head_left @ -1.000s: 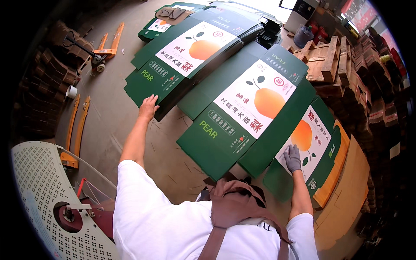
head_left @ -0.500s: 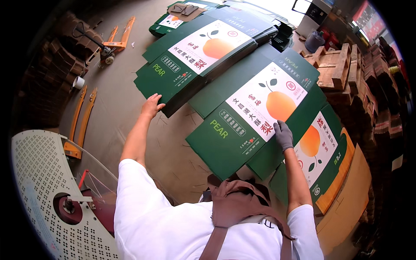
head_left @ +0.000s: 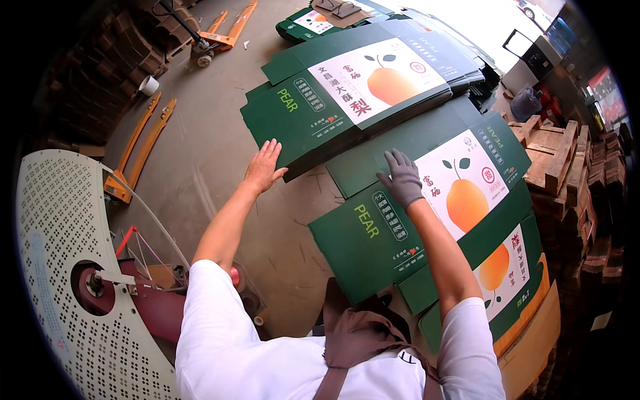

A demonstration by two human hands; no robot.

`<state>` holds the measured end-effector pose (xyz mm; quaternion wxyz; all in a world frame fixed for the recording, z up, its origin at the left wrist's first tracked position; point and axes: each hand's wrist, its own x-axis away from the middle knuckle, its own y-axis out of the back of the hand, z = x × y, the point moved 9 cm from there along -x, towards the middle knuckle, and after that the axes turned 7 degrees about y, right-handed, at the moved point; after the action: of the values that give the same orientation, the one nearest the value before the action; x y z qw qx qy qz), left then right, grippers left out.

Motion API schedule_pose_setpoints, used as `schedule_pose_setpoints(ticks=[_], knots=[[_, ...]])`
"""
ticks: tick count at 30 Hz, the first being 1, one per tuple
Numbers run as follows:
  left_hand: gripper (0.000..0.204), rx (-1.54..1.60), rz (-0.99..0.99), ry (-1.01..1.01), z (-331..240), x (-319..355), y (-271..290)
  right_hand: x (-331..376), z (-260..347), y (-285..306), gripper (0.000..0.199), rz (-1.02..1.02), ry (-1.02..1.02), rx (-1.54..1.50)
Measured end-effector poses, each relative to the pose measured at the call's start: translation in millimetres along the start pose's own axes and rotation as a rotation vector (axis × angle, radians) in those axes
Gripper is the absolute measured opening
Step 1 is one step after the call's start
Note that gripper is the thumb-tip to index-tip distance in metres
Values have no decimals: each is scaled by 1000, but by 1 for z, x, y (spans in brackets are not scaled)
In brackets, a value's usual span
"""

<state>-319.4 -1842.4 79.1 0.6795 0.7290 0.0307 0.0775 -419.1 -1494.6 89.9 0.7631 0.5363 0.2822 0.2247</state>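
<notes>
My bare left hand [head_left: 264, 167] lies flat, fingers spread, against the near edge of a stack of flattened green cartons [head_left: 320, 113] printed with an orange fruit. My right hand [head_left: 402, 179], in a grey glove, rests flat with fingers apart on the top flat green carton [head_left: 427, 220] of a second, nearer stack. More flat cartons of the same kind [head_left: 507, 280] stick out underneath at the right. Neither hand grips anything.
A white perforated round disc on a red machine [head_left: 60, 280] stands at the left. Orange pallet-jack forks [head_left: 137, 150] lie on the concrete floor [head_left: 200, 133]. Wooden pallets [head_left: 553, 150] are piled at the right. A further carton stack [head_left: 313, 20] lies at the back.
My right hand has slid from the right edge of the near stack onto the middle of its top carton. My left hand stays at the far stack's edge. The camera has leaned forward.
</notes>
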Motion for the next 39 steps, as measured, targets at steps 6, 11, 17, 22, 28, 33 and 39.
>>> schedule_pose_setpoints(ticks=[6, 11, 17, 22, 28, 33, 39], knots=[[65, -111, -201, -104, -17, 24, -1, -105, -13, -5, 66, -160, -305, -180], [56, -66, -250, -199, -95, 65, 15, -90, -77, -57, 47, -258, -1018, -1215], [79, 747, -386, 538, -46, 150, -18, 1, -96, -25, 34, -608, -841, -907], [27, 1932, -193, 857, -82, 200, -94, 173, -84, -5, 28, -533, -1002, -967], [17, 1971, 105, 938, -164, 237, -127, 338, -104, 30, 35, -601, -1164, -737], [16, 1879, 253, 966, -182, 245, -158, 389, -121, 11, 36, -595, -1261, -770], [19, 1808, 191, 940, -160, 225, -160, 347, -133, 8, 43, -402, -1105, -449]])
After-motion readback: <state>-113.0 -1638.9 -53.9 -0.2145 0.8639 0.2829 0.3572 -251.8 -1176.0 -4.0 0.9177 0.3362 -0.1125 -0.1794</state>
